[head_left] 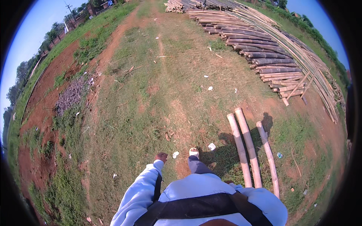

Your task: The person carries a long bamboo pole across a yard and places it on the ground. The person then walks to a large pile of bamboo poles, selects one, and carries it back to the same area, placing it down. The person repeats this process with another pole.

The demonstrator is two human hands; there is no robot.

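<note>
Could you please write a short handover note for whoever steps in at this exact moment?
Left hand: empty, swung forward beside the body, fingers loosely curled.
Right hand: hidden behind the right sleeve; three bamboo poles run forward from that side, so the grip cannot be confirmed.
Large bamboo stack lies ahead to the right, across the grass.
Done: poles are lifted off the ground.
Left: cannot be judged from here.

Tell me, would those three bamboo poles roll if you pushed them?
Probably: the bamboo poles are round and lie loose on the grass, though the rough ground may stop them soon. They look long, thick and straight, so likely stiff and awkward to lift.
</note>
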